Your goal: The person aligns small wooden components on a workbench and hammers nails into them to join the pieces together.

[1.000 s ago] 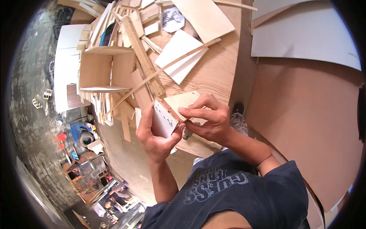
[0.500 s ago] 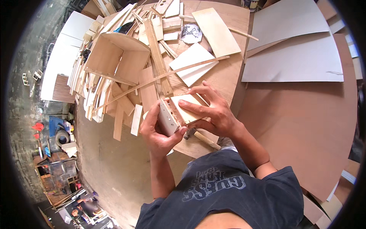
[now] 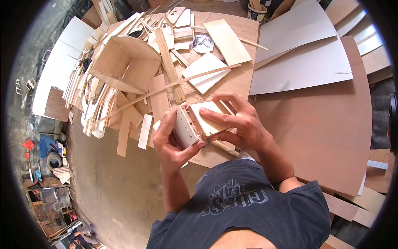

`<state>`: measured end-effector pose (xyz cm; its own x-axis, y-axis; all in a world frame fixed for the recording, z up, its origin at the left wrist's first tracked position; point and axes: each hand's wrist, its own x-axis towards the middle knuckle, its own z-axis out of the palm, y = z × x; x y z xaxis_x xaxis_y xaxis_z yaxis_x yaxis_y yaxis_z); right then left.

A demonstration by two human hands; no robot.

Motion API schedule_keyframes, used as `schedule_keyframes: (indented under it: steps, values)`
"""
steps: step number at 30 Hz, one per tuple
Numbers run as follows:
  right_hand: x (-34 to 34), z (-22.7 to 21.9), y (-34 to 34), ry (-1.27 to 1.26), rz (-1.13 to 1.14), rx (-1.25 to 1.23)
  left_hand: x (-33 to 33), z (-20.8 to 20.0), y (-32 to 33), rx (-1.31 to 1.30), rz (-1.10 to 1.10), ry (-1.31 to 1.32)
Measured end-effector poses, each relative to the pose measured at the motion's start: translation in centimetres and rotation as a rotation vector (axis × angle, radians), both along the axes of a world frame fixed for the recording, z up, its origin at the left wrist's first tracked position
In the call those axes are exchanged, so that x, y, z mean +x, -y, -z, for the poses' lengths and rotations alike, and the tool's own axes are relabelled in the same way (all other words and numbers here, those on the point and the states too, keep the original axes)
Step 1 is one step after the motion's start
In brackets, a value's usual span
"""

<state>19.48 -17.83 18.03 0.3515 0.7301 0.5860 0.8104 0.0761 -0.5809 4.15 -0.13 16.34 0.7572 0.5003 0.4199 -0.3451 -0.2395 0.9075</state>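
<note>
My left hand (image 3: 168,145) is closed around a small pale panel (image 3: 183,129) with dark specks on its outer face, its thumb at the lower edge. My right hand (image 3: 247,126) grips a small light wooden box (image 3: 208,120), fingers over its top and thumb underneath. Panel and box are side by side, with a narrow gap between them. Rough edges and what look like thin nail points show in that gap. Below the box, a hammer's wooden handle (image 3: 225,148) lies on the table, its head hidden behind my hands.
Wood strips and offcuts (image 3: 97,110) pile up on the left of the worktable (image 3: 244,81), around an open plywood box (image 3: 110,60). Beyond my hands lie a white board (image 3: 205,70), a long thin strip (image 3: 166,86) and a packet of nails (image 3: 202,43). Large sheets (image 3: 306,137) stand right.
The gap between panel and box has widened slightly, as the box has shifted right. The hammer's head, visible before, is now hidden. The whole view has shifted a little.
</note>
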Motion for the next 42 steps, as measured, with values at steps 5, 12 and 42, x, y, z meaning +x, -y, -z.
schedule_keyframes:
  steps: [5, 12, 42]
  values:
    - [-1.0, -0.8, 0.3, 0.070, 0.038, -0.008, -0.4, -1.0, -0.3, 0.049, 0.007, 0.017]
    - [-1.8, -1.4, 1.0, 0.107, 0.085, -0.015, -0.6, -1.8, -0.5, 0.077, 0.042, 0.031]
    - [-3.9, -2.4, 1.5, 0.081, 0.170, 0.036, -1.7, -2.9, -0.3, 0.279, 0.039, 0.031]
